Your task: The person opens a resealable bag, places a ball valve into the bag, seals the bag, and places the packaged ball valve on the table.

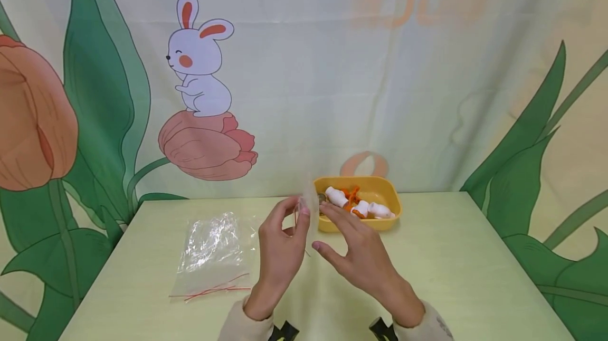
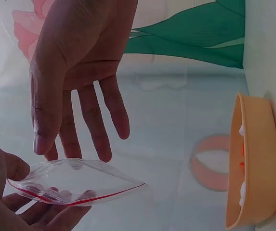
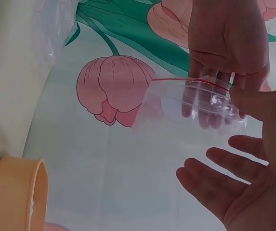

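My left hand (image 1: 283,248) pinches a clear zip bag (image 2: 85,180) with a red seal line between thumb and fingers. The bag stands edge-on in the head view, and its mouth gapes in the left wrist view. On its other side my right hand (image 1: 363,254) has its fingers straight and thumb spread, fingertips right beside the plastic. Nothing shows inside the bag (image 3: 176,103). Behind both hands is a yellow box (image 1: 391,196) holding several small white pieces (image 1: 336,197) and an orange cord-like item (image 1: 352,196). The box's left end is partly hidden by the bag and fingers.
More clear zip bags (image 1: 211,248) with red seal lines lie in a loose pile on the left of the pale table (image 1: 451,277). A printed curtain (image 1: 294,93) with a rabbit and tulips hangs right behind the table's back edge.
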{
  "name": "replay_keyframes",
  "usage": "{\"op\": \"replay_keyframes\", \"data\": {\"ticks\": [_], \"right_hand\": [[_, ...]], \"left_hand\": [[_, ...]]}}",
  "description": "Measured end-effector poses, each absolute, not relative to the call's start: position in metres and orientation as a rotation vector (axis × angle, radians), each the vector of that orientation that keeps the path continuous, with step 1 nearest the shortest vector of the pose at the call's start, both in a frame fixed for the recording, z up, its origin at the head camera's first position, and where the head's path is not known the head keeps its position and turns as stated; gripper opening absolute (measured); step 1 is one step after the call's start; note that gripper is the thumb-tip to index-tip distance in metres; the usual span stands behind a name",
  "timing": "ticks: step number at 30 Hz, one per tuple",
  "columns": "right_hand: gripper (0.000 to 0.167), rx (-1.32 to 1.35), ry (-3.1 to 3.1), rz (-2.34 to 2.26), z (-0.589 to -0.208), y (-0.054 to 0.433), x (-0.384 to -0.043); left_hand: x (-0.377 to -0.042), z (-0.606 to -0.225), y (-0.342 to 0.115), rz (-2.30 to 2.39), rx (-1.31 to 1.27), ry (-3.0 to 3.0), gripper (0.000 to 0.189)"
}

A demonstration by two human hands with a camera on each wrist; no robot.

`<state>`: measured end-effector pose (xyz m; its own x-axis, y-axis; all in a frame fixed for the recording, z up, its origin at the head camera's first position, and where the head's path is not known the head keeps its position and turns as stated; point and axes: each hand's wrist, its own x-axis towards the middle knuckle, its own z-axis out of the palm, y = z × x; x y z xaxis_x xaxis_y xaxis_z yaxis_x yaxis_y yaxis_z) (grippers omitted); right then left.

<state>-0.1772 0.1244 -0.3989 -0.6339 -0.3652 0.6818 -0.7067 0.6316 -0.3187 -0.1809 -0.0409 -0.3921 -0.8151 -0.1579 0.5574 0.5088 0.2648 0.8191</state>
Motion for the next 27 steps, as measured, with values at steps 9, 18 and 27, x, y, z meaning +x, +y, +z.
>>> {"op": "replay_keyframes", "data": {"ticks": [9, 18, 27], "right_hand": [[0.054, 0.786, -2.278, 0.846, -0.4024, 0.1226, -0.1789], [0.034, 0.736, -2.263, 0.975, -0.4006, 0.1210, -0.1756], [0.017, 0.679, -2.226, 0.946, -0.3987, 0.1242, -0.1768]], "left_hand": [[-0.1771, -0.3955, -0.0340, -1.668, -0.337, -1.996, 0.025], [-0.1726, -0.3943, -0.0314, -1.717, -0.385, -2.031, 0.031], [-0.1730, -0.3994, -0.0334, -1.715, -0.581, -2.080, 0.041]]}}
